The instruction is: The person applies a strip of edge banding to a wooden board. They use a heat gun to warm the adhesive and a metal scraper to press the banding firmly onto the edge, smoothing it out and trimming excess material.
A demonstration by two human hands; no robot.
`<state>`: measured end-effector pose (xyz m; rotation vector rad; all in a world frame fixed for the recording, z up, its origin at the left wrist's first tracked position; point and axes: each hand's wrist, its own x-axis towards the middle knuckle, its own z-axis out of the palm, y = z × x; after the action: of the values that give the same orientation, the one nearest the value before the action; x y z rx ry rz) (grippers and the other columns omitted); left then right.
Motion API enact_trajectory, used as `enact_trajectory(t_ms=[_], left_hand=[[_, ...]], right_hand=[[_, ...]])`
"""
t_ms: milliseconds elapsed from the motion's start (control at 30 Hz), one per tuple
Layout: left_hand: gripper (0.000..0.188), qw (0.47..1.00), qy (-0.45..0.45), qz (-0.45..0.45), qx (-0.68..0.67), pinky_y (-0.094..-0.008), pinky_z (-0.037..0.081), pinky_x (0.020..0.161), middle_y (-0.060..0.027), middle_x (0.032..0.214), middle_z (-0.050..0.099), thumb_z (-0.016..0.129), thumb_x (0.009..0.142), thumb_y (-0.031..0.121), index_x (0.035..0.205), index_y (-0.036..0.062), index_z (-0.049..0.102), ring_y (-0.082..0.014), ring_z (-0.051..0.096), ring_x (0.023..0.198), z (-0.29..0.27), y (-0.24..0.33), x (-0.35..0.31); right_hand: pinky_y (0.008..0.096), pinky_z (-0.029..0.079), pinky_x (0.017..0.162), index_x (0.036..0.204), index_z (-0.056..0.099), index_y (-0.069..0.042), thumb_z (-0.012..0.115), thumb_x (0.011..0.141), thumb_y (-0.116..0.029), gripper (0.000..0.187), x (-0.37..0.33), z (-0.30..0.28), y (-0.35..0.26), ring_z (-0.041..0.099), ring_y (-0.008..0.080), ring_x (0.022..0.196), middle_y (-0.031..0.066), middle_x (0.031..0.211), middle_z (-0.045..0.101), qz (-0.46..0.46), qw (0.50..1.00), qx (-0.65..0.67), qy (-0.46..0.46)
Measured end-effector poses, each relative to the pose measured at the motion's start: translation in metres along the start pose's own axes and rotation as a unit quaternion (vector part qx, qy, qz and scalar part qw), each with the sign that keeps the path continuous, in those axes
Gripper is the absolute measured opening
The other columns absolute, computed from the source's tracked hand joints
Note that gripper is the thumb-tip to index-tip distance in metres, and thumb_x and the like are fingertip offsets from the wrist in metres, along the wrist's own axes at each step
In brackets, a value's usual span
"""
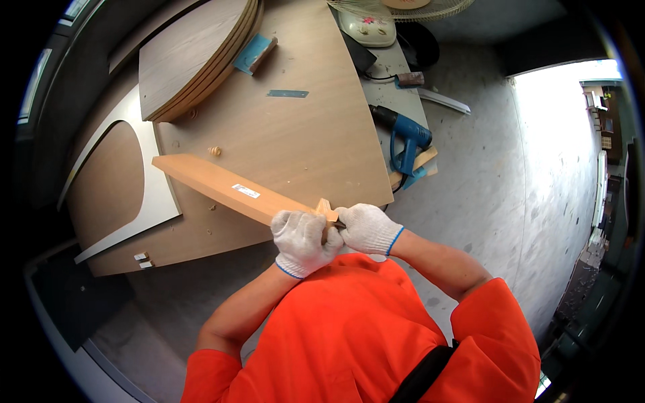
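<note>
A long, narrow wood-toned board [222, 181] with a white label lies slantwise over the table, its near end at my chest. My left hand [302, 240], in a white knitted glove, is closed around that near end. My right hand [369, 230], gloved alike, is closed beside it, touching the board's end. Between its fingertips shows a small dark metal piece [340, 225], most of it hidden by the glove. A thin, light wood-coloured strip [325, 206] sticks up at the board's end, just by both hands.
The wood-toned table [322, 148] carries stacked rounded panels [191, 54], a white cut-out frame [163, 181], a blue-wrapped block [255, 54], a flat metal strip [287, 94] and a curled shaving [214, 151]. At right are a blue heat gun [408, 138] and a fan guard [430, 12].
</note>
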<state>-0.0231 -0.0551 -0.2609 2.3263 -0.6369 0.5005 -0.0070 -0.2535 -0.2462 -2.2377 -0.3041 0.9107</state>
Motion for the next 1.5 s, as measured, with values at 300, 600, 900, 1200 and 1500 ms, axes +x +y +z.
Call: enact_trajectory(t_ms=[300,600,900,1200,1500], left_hand=[[0.031,1.0,-0.018,0.001,0.0,-0.0448,0.043,0.078,-0.0027,0.078,0.06,0.077,0.076,0.013,0.104,0.0105,0.063,-0.0258,0.06,0.07,-0.004,-0.003,-0.002],[0.061,0.996,-0.091,0.012,0.015,-0.0478,0.048,0.094,-0.0047,0.089,0.067,0.084,0.077,0.024,0.132,0.0043,0.068,-0.0267,0.065,0.084,-0.022,0.003,0.004],[0.049,0.978,-0.153,0.126,0.063,-0.0515,0.052,0.099,-0.0057,0.096,0.066,0.096,0.067,0.041,0.094,0.0124,0.065,-0.0294,0.069,0.101,-0.049,-0.044,0.007],[0.052,0.956,-0.208,0.143,-0.147,-0.0412,0.049,0.066,-0.0009,0.074,0.065,0.102,0.058,0.048,0.077,0.016,0.065,-0.0268,0.065,0.068,-0.121,-0.046,0.126],[0.068,0.733,-0.271,-0.2,-0.591,-0.0336,0.053,0.068,-0.0086,0.085,0.074,0.107,0.063,0.055,0.085,-0.0005,0.075,-0.0183,0.069,0.08,-0.149,-0.045,0.157]], right_hand=[[0.0543,0.062,0.085,0.102,0.075,0.002,0.065,0.097,-0.027,0.032,0.007,-0.01,-0.02,0.078,0.0463,0.095,0.0288,0.099,0.079,0.054,0.997,-0.041,-0.041],[0.0387,0.047,0.047,0.091,0.063,-0.003,0.063,0.108,-0.025,0.027,-0.079,0.071,0.111,0.057,0.0213,0.05,0.0066,0.066,0.059,0.41,0.755,0.497,0.12],[0.0301,0.057,0.091,0.122,0.072,0.002,0.082,0.095,-0.015,0.034,-0.043,0.046,0.033,0.07,0.0147,0.098,0.0064,0.109,0.076,0.142,0.875,0.433,0.161],[0.0283,0.056,0.078,0.121,0.071,-0.001,0.089,0.09,-0.016,0.039,-0.053,-0.031,-0.084,0.065,0.0088,0.088,0.0021,0.1,0.07,-0.004,0.902,0.424,0.082],[0.029,0.059,0.088,0.128,0.065,0.001,0.079,0.101,-0.016,0.035,-0.112,-0.084,-0.159,0.071,0.0123,0.097,0.0078,0.111,0.074,-0.004,0.874,0.471,0.12]])
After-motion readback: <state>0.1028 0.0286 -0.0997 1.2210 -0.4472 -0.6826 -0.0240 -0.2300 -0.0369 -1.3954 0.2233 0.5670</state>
